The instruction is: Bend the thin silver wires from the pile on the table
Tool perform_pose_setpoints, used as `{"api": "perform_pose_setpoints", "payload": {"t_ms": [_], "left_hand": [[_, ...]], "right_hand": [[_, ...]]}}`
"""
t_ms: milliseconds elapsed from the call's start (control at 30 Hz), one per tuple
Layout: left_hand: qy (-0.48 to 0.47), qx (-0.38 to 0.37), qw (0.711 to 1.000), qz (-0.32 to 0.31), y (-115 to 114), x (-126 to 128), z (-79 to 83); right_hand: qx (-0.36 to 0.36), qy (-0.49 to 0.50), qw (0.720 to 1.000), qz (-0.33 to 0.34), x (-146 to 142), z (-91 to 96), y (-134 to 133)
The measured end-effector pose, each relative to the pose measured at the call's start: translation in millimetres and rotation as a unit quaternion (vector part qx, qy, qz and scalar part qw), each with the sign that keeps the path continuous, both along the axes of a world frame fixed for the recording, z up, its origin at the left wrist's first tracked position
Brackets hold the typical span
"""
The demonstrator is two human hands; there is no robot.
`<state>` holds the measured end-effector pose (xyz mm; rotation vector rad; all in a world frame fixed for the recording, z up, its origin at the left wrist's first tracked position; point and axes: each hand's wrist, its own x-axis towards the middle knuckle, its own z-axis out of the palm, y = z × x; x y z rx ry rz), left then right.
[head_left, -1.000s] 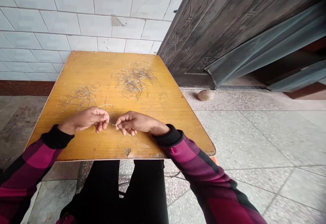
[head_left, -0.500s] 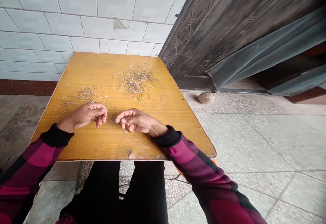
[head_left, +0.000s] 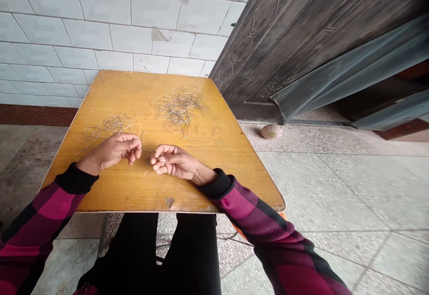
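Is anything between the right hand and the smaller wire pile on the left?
Yes: the left hand, with the wire it pinches, stands across the straight path from the right hand to the smaller pile.

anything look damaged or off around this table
Yes: the tabletop has a chipped patch by its near edge, where the yellow surface gives way to dark material. On the tiled wall behind, a grey blotch breaks the white.
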<state>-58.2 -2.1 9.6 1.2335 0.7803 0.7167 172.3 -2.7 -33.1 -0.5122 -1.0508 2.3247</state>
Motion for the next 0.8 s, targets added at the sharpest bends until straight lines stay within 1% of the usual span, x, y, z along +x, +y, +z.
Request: {"api": "perform_pose_setpoints", "payload": {"t_ms": [100,167,233,267,300,333,367,433,467,500,533,567,600,667,733,800], "left_hand": [[-0.011,-0.004,1.000,0.016,1,0,-2.2],[-0.013,-0.001,0.999,0.034,3,0,-3.9],[-0.003,0.012,0.998,0.058,4,0,-5.4],[0.007,0.020,0.997,0.069,4,0,-6.0],[0.017,0.027,0.996,0.079,5,0,-6.4],[0.027,0.033,0.995,0.086,5,0,-6.6],[0.034,0.037,0.994,0.092,5,0,-6.7],[0.042,0.042,0.993,0.101,6,0,-6.4],[0.043,0.044,0.993,0.105,6,0,-6.1],[0.045,0.045,0.992,0.109,6,0,-5.9],[0.045,0.045,0.992,0.111,6,0,-5.8],[0.046,0.045,0.992,0.111,6,1,-5.9],[0.045,0.043,0.992,0.110,6,1,-6.2],[0.040,0.039,0.993,0.105,6,3,-7.7],[0.036,0.032,0.994,0.098,6,6,-10.1],[0.033,0.025,0.995,0.094,5,8,-12.6]], "right_hand": [[0.022,-0.009,1.000,0.008,-2,1.0,-2],[0.062,-0.031,0.998,-0.004,-3,1.2,-2],[0.138,-0.062,0.988,-0.044,-2,2.0,-2],[0.192,-0.080,0.976,-0.072,0,3.0,-2],[0.257,-0.103,0.956,-0.102,1,4.6,-2],[0.330,-0.133,0.925,-0.131,4,6.7,-2],[0.408,-0.168,0.884,-0.155,6,9.1,-2],[0.557,-0.235,0.776,-0.177,11,14.3,-3],[0.618,-0.262,0.721,-0.172,13,16.5,-4],[0.667,-0.281,0.672,-0.156,14,18.2,-5],[0.704,-0.294,0.632,-0.135,15,19.3,-5],[0.731,-0.304,0.601,-0.113,16,20.0,-6],[0.750,-0.314,0.575,-0.092,16,20.4,-6],[0.776,-0.333,0.532,-0.062,15,20.8,-7],[0.794,-0.344,0.499,-0.044,13,21.3,-8],[0.807,-0.351,0.474,-0.031,11,21.4,-9]]}}
